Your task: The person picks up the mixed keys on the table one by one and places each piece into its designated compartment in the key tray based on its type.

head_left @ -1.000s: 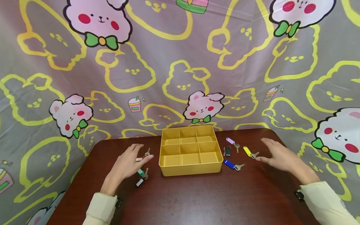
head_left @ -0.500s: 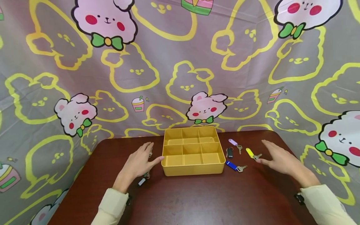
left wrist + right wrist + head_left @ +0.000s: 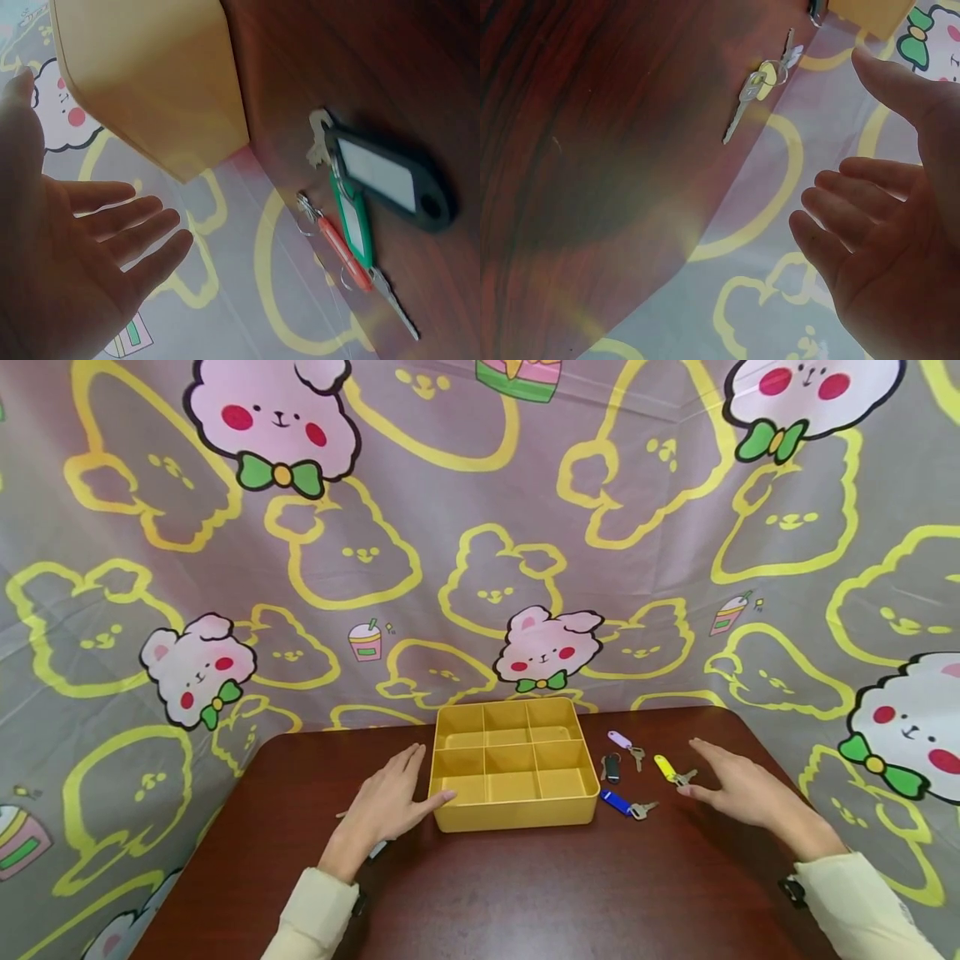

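A yellow box (image 3: 517,817) with several compartments stands on the table. My left hand (image 3: 384,806), fingers straight, hovers at its left side with the thumb by the front left corner; contact cannot be told. Under that hand, mostly hidden in the head view, lie keys with a black tag (image 3: 386,178), a green tag (image 3: 352,229) and a red tag (image 3: 343,251). Over the table's right side my right hand (image 3: 750,789) is spread, holding nothing. Nearest to it is a key with a yellow tag (image 3: 664,768).
Between the box and the right hand lie keys with a blue tag (image 3: 617,802), a dark tag (image 3: 613,768) and a lilac tag (image 3: 619,740). Behind the brown table (image 3: 525,893) hangs a patterned cloth (image 3: 645,560).
My left hand has moved right, from above the left keys to the box's side, and now covers most of those keys. The right hand has barely shifted.
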### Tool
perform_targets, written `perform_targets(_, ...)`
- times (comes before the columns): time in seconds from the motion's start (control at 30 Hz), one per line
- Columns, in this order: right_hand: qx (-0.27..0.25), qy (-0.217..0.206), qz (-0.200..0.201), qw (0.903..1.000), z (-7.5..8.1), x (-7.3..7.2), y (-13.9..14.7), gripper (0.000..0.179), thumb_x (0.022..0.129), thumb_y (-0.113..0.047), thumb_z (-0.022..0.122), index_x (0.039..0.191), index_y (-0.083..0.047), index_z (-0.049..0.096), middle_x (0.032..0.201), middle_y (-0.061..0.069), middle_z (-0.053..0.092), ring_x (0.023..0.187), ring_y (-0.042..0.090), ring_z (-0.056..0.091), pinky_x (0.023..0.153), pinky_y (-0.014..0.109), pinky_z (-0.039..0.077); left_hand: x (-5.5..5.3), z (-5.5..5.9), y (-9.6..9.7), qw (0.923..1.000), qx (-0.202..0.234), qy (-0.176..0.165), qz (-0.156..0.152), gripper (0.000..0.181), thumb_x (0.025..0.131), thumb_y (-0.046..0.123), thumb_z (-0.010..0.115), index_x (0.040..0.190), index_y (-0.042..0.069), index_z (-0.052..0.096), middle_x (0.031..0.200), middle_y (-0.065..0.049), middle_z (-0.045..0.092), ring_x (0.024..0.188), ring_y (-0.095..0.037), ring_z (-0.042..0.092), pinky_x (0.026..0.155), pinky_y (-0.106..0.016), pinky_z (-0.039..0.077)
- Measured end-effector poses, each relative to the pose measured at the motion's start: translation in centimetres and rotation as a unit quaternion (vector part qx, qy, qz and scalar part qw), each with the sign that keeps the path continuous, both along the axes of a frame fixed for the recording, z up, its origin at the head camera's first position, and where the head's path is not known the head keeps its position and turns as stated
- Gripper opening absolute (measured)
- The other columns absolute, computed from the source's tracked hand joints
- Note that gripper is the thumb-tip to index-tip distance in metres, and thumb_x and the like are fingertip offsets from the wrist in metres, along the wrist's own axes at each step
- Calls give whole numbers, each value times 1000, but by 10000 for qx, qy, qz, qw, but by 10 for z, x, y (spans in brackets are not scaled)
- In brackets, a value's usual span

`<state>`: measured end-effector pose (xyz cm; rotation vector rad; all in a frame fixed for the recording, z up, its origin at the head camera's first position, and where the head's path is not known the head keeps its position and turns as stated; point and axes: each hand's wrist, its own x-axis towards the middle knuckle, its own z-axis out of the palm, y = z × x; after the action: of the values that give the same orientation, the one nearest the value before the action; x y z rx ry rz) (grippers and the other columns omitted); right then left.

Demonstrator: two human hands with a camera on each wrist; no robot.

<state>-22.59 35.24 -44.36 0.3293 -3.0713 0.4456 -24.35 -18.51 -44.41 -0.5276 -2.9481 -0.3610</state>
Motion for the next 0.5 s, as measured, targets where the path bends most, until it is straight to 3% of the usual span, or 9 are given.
perform_targets(0.5, 38, 102, 206, 9997, -9, -3, -1, 89, 91, -42, 80, 151, 14, 44, 153, 39, 47, 132, 56, 57, 103, 68, 51, 1, -5, 22, 9998, -161, -47, -141, 113, 93, 83, 49, 166, 1, 24, 173, -21, 27, 158, -40, 34, 126, -57, 37)
